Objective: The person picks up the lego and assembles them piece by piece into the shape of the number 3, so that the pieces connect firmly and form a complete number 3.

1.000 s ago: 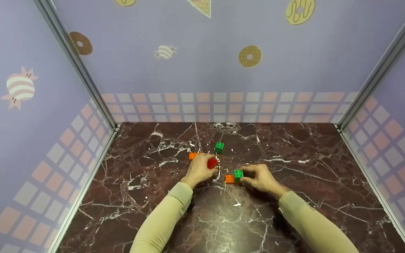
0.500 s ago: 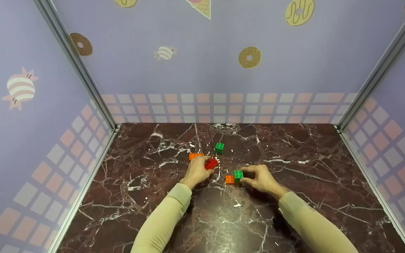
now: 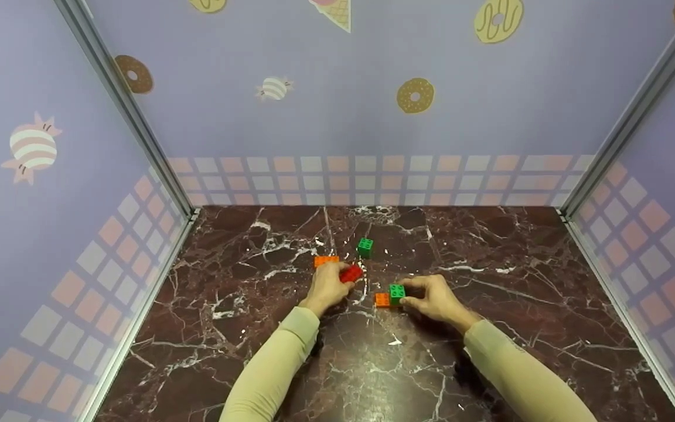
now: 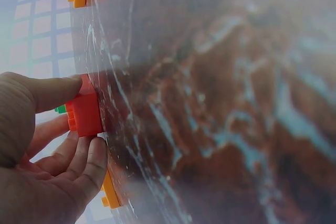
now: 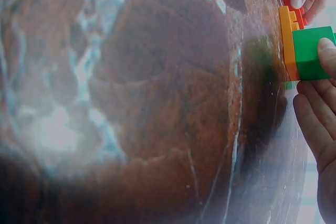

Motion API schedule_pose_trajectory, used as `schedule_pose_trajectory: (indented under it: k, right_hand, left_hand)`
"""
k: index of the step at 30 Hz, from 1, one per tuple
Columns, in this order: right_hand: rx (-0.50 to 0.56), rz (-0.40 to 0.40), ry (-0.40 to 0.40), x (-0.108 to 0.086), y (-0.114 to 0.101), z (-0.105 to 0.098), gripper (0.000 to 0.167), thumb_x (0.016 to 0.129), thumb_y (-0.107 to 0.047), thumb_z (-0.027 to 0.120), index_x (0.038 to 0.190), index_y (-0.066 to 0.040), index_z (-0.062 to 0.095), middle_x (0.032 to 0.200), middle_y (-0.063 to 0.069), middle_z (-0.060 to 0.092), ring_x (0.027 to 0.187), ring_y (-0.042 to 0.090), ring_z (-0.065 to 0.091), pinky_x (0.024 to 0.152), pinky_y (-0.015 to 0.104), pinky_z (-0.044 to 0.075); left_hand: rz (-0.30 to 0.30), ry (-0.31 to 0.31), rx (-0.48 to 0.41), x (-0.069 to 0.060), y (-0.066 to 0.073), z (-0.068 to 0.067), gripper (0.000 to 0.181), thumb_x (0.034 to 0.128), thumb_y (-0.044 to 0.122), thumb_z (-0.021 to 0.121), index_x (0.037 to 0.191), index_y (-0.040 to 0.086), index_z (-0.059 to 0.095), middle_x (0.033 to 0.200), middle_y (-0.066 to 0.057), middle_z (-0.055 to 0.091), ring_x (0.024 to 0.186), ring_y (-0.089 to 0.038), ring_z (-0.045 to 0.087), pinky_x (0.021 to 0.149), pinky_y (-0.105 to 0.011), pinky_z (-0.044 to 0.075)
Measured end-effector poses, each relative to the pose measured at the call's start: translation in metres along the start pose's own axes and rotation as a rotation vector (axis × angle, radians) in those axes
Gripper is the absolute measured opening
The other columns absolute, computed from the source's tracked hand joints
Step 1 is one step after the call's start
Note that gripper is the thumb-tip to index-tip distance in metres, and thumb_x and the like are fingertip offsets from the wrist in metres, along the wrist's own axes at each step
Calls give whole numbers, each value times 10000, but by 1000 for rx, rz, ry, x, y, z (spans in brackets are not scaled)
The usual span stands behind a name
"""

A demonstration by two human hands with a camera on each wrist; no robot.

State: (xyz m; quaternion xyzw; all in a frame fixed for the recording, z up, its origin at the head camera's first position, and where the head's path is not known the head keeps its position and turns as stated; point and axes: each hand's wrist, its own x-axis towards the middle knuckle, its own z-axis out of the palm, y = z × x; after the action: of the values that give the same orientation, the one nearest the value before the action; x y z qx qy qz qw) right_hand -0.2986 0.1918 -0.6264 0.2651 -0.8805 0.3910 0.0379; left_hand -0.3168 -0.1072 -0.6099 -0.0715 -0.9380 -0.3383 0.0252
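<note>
My left hand (image 3: 328, 285) pinches a red toy building brick (image 3: 351, 273) between thumb and fingers. In the left wrist view that red brick (image 4: 87, 109) sits at the tabletop, its studs facing away from the surface. My right hand (image 3: 436, 298) grips a green building brick (image 3: 396, 294), with the thumb on its near side. The green brick stands on one end of a flat orange brick (image 3: 382, 300), whose other studs show on the left. From the right wrist, the green brick (image 5: 311, 53) appears flush against the orange brick (image 5: 288, 43).
Behind the hands a second green brick (image 3: 365, 247) lies on the dark marbled tabletop (image 3: 490, 351). Another flat orange brick (image 3: 324, 261) is just beyond my left hand. Patterned panels (image 3: 326, 117) wall the table at the back and sides.
My left hand has shifted slightly left with the red brick, which has turned so that its studded top shows more. My right hand and the green brick stay in place.
</note>
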Motion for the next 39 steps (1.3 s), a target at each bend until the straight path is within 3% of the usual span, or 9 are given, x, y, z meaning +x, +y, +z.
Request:
schedule_pose_trajectory:
  k: [4, 8, 14, 15, 22, 25, 32, 39]
  right_hand:
    - [-2, -16, 9, 0, 1, 1, 340, 892, -104, 925, 1220, -49, 857, 1148, 153, 874, 1052, 370, 843, 1005, 534, 664]
    - [4, -8, 8, 0, 1, 1, 341, 894, -103, 924, 1225, -54, 858, 1152, 151, 874, 1055, 366, 844, 1010, 533, 664]
    - [14, 7, -4, 0, -1, 0, 343, 895, -86, 917, 1230, -44, 857, 1159, 152, 872, 1062, 348, 843, 998, 487, 674]
    - [12, 5, -4, 0, -1, 0, 340, 896, -88, 916, 1227, -42, 857, 1157, 152, 873, 1059, 347, 843, 995, 480, 675]
    - [16, 3, -7, 0, -2, 1, 339, 902, -98, 912, 1234, -54, 857, 1146, 138, 875, 1036, 332, 842, 984, 458, 676]
    - [14, 3, -9, 0, -2, 1, 338, 908, -101, 909, 1237, -51, 855, 1148, 143, 874, 1036, 335, 841, 983, 462, 677]
    - [25, 32, -19, -1, -2, 0, 338, 912, -93, 906, 1241, -41, 851, 1168, 165, 868, 1062, 346, 839, 1000, 485, 674]
    - [45, 20, -22, 0, -1, 0, 332, 914, -82, 901, 1235, -20, 845, 1155, 182, 867, 1046, 360, 842, 974, 474, 685]
  left_hand:
    - [15, 27, -3, 1, -2, 2, 417, 897, 129, 898, 1297, 43, 821, 1166, -148, 850, 1058, -310, 786, 984, -524, 642]
    - [16, 16, -19, 2, -3, 2, 414, 896, 107, 888, 1297, 30, 817, 1163, -168, 847, 1061, -341, 783, 988, -515, 643]
    - [65, 73, -21, 22, -39, 29, 392, 857, 149, 871, 1244, 96, 848, 1075, -108, 853, 938, -284, 764, 841, -427, 627]
    - [67, 79, -17, 22, -40, 30, 392, 852, 152, 870, 1240, 101, 850, 1072, -100, 853, 931, -275, 763, 833, -418, 625]
    - [16, 46, -28, 3, -8, 4, 393, 861, 93, 844, 1252, 53, 841, 1120, -158, 851, 998, -330, 778, 913, -529, 641]
    - [28, 53, -27, 4, -8, 3, 389, 849, 99, 846, 1236, 62, 848, 1103, -144, 854, 973, -303, 773, 888, -503, 640]
    - [69, 78, -56, 20, -37, 23, 405, 831, 128, 841, 1234, 90, 849, 1097, -127, 858, 952, -286, 767, 850, -414, 623]
    - [50, 30, -115, 7, -15, 3, 404, 856, 145, 858, 1252, 67, 841, 1148, -147, 854, 1034, -307, 774, 941, -444, 627]
